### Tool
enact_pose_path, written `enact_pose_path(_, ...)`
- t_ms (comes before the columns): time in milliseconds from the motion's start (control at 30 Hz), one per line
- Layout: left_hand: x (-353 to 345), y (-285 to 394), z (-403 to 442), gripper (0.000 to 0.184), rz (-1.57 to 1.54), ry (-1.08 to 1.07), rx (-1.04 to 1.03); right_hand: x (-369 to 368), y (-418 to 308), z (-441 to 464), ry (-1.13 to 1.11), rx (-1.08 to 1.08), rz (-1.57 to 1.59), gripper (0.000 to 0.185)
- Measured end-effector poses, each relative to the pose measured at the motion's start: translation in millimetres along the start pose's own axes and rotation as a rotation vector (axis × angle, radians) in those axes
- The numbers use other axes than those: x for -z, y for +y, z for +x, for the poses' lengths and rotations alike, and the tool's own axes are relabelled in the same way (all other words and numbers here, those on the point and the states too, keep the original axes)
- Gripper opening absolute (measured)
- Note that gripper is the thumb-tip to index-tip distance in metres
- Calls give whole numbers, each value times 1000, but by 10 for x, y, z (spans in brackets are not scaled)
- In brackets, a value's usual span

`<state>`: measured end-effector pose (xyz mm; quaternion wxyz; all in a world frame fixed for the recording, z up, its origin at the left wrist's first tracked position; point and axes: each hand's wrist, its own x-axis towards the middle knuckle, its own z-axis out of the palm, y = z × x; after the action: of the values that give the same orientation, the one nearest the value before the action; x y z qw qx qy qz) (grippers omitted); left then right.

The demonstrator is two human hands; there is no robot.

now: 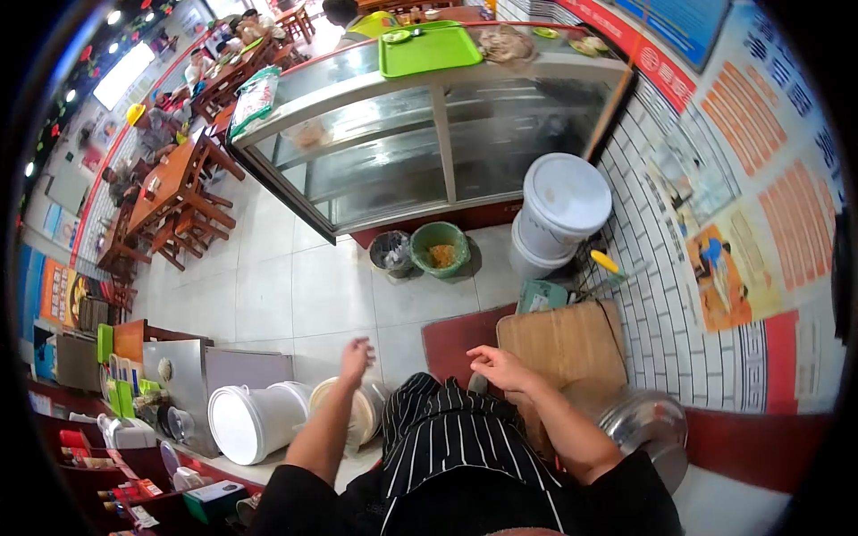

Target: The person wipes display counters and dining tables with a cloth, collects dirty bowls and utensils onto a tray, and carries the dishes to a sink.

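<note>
Nothing is in my left hand (357, 359), which is raised over the tiled floor with its fingers loosely bent and apart. Below it, near my forearm, a white bucket with a cream-coloured lid or opening (344, 402) stands on the floor. My right hand (499, 367) is also empty, its fingers stretched loosely forward in front of the striped apron (460, 438). Beside that hand is a square wooden board or stool top (572, 344); I cannot tell whether they touch.
A glass-front counter (384, 152) stands ahead, bearing a green tray (429, 52) and a crumpled cloth (506, 45). At its foot are a green bin (440, 250), a dark bin (391, 254) and stacked white buckets (565, 196). Metal pots (642, 424) are at right; people sit at wooden tables (168, 183).
</note>
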<state>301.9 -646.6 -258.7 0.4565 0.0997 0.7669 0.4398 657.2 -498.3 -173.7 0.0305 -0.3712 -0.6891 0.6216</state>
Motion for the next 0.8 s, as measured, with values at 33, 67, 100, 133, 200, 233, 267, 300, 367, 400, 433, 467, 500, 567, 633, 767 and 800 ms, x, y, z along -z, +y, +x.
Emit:
enact_pose_path(33, 18, 342, 225, 33, -9, -7, -118, 98, -19, 159, -11, -3, -7, 38)
enact_pose_path(67, 20, 717, 465, 32, -17, -13, -236, 185, -39, 325, 16, -9, 32, 37)
enact_pose_path(100, 10, 1152, 684, 31, 9, 25, -355, 257, -62, 496, 44, -16, 70, 36)
enact_pose_path(133, -26, 1636, 894, 29, 31, 43, -475, 336, -90, 693, 82, -19, 106, 35)
enact_pose_path(200, 5, 2558, 1414, 26, 190, 76, -733, 449, -172, 1088, 97, -28, 91, 34)
enact_pose_path(233, -1, 2938, 1824, 28, 84, 45, -875, 505, -234, 1296, 120, -33, 85, 34)
enact_pose_path(267, -63, 3434, 1922, 28, 76, 95, -922, 534, -304, 1486, 128, -32, 73, 34)
enact_pose_path(300, -50, 3845, 2135, 29, 126, 109, -1005, 555, -388, 1670, 179, -30, 69, 34)
enact_pose_path(367, -43, 4560, 2572, 29, 239, 235, -1053, 683, -720, 2026, 260, 9, 132, 31)
enact_pose_path(400, -50, 4960, 2793, 29, 329, 329, -1117, 797, -906, 2238, 259, 4, 115, 31)
enact_pose_path(433, -86, 5335, 2862, 30, 303, 290, -1110, 893, -1085, 2436, 329, 40, 149, 31)
enact_pose_path(467, -110, 5605, 3080, 30, 337, 353, -1130, 1012, -1279, 2619, 399, 77, 183, 30)
enact_pose_path(500, -111, 5830, 3332, 30, 417, 402, -1111, 1174, -1590, 2741, 420, 103, 159, 30)
enact_pose_path(567, -139, 6205, 3745, 32, 517, 446, -1034, 1557, -2183, 3012, 462, 119, 59, 29)
enact_pose_path(633, -188, 6428, 4121, 33, 568, 477, -957, 1957, -2729, 3324, 522, 220, -99, 28)
enact_pose_path(767, -371, 6450, 4217, 31, 526, 506, -826, 2668, -3541, 4158, 556, 406, -311, 27)
enact_pose_path(800, -368, 6475, 4288, 31, 527, 513, -812, 2817, -3733, 4398, 527, 391, -364, 27)
